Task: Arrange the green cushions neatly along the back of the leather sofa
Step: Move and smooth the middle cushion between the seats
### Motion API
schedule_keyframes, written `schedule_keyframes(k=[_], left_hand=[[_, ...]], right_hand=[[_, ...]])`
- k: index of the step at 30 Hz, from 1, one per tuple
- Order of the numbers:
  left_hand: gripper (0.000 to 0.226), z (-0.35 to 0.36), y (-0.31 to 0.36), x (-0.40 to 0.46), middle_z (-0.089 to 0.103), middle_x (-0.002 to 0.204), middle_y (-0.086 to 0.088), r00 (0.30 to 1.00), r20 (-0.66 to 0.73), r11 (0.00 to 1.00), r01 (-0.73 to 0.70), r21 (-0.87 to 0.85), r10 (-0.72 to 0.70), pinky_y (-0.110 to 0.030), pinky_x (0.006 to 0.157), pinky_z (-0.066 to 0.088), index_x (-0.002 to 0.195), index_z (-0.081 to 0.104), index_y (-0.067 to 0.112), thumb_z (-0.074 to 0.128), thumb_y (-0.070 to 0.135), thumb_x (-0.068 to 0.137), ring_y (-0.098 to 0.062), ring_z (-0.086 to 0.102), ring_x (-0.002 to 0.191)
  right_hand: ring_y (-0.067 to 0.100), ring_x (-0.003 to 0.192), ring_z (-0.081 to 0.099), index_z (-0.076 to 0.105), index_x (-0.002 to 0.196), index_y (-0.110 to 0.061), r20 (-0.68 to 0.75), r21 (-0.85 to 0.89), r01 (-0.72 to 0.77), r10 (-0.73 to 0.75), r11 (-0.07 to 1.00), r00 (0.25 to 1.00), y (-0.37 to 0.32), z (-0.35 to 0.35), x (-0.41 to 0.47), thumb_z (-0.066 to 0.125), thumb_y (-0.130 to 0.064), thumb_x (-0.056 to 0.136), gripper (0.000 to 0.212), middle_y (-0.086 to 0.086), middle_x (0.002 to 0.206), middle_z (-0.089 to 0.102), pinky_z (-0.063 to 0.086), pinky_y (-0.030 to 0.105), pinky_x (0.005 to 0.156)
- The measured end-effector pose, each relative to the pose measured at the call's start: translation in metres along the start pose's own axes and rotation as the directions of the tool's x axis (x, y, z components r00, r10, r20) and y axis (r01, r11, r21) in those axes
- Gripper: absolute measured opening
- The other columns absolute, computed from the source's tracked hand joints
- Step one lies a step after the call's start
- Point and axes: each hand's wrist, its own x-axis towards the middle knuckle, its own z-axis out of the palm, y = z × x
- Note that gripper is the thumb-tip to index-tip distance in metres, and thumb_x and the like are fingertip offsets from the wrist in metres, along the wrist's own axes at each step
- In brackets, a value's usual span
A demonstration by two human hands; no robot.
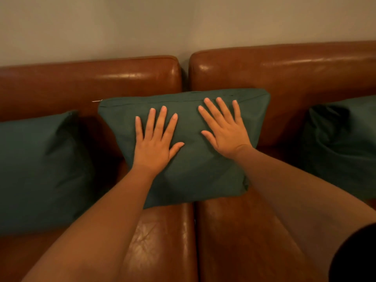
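Leaning against the brown leather sofa back [91, 78], the dark green fabric cushion at the left [40, 163] looks placed already. The middle green zip-edged cushion [193, 169] straddles the seam between the two seats, with the left hand [154, 143] and right hand [225, 131] pressing it, fingers flat and spread, gripping nothing. The right green cushion [343, 147] sits slumped and creased, so it probably needs straightening.

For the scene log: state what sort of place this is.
Probably a living room or lounge: a brown leather sofa against a plain wall, with green cushions leaning on its back.
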Motion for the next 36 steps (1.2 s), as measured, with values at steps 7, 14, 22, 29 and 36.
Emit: schedule_keyframes(k=[7,14,22,29,36], left_hand=[[0.062,-0.029,-0.053,-0.012,0.02,0.156,-0.015,0.983,-0.009,0.983,0.186,-0.012,-0.186,-0.058,0.113,-0.003,0.148,0.025,0.013,0.023,0.05,0.099,-0.038,0.008,0.144],[0.061,-0.048,0.002,0.018,0.031,0.153,-0.008,0.997,0.043,0.99,-0.064,-0.123,0.07,-0.054,0.116,0.011,0.146,0.033,0.011,0.024,0.049,0.098,-0.026,0.024,0.143],[0.049,-0.042,-0.046,0.021,0.048,0.141,-0.008,0.984,0.109,0.976,0.155,-0.151,-0.139,-0.052,0.115,0.001,0.138,0.044,0.013,0.028,0.04,0.1,-0.025,0.033,0.138],[0.026,-0.043,-0.068,0.026,0.06,0.109,-0.008,0.968,0.046,0.944,0.251,-0.214,-0.247,-0.051,0.115,0.002,0.109,0.06,0.014,0.039,0.025,0.099,-0.027,0.048,0.121],[0.021,-0.044,-0.068,0.026,0.057,0.104,-0.009,0.954,0.077,0.932,0.3,-0.202,-0.291,-0.053,0.115,0.001,0.102,0.057,0.012,0.037,0.018,0.099,-0.029,0.048,0.112]], right_hand=[[0.027,0.146,0.015,0.032,0.147,-0.016,-0.013,-0.01,-0.383,0.383,0.924,0.924,0.061,-0.017,-0.024,0.018,-0.041,0.102,0.053,0.001,0.156,0.026,0.003,0.059,0.114],[0.022,0.145,0.019,0.029,0.148,-0.012,-0.008,0.216,0.227,-0.231,0.95,0.973,0.008,-0.023,-0.02,0.016,-0.038,0.102,0.055,0.006,0.156,0.025,0.011,0.045,0.117],[0.02,0.143,0.027,0.037,0.145,-0.024,0.283,0.019,-0.03,0.023,0.999,0.959,0.1,-0.038,-0.016,0.023,-0.04,0.1,0.05,-0.005,0.152,0.035,0.004,0.059,0.113],[0.027,0.127,0.042,0.056,0.128,-0.021,0.313,-0.075,0.044,-0.019,0.996,0.949,0.125,-0.054,0.008,0.049,-0.036,0.096,0.036,0.004,0.132,0.054,0.013,0.047,0.114],[0.031,0.103,0.055,0.064,0.1,-0.01,0.045,0.372,-0.215,0.214,0.903,0.976,0.125,-0.048,0.002,0.052,-0.019,0.094,0.015,0.01,0.106,0.061,0.04,0.043,0.095]])
